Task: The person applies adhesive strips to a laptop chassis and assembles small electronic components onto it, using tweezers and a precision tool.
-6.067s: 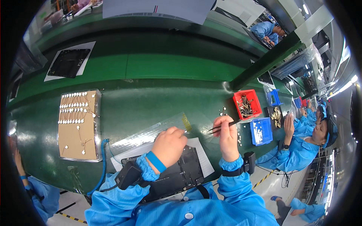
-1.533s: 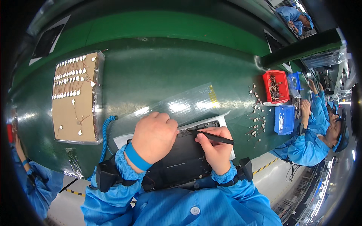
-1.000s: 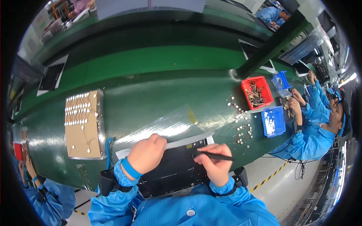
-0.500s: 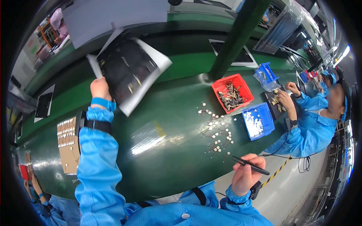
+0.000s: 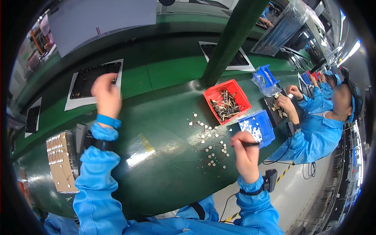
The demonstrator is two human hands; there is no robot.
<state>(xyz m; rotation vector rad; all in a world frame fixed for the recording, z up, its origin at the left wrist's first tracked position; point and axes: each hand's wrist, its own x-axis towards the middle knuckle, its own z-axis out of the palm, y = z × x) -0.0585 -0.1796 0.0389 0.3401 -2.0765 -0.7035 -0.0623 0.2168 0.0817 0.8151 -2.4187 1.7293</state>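
Note:
A black flat panel (image 5: 88,80) lies on a white sheet (image 5: 74,102) on the raised green strip at the far left. Over its right edge is my left hand (image 5: 107,98), fingers loosely apart and holding nothing. My right hand (image 5: 247,158) is closed on dark tweezers (image 5: 250,144), mostly hidden by the fingers. It hovers just right of scattered small white round parts with thin wires (image 5: 211,149), in front of a blue bin (image 5: 268,135) of white bits. Behind these stands a red bin (image 5: 211,94) full of thin dark and pale strips.
A clear sheet with a yellow strip (image 5: 140,150) lies on the green table (image 5: 156,184). At left is a brown board (image 5: 60,166) with rows of white parts. A green post (image 5: 229,45) rises behind the red bin. A co-worker (image 5: 325,125) handles parts at right.
The panel on its white sheet, tilted in my left hand before, now lies flat on the green strip, released. My right hand with the tweezers has moved up toward the blue bin.

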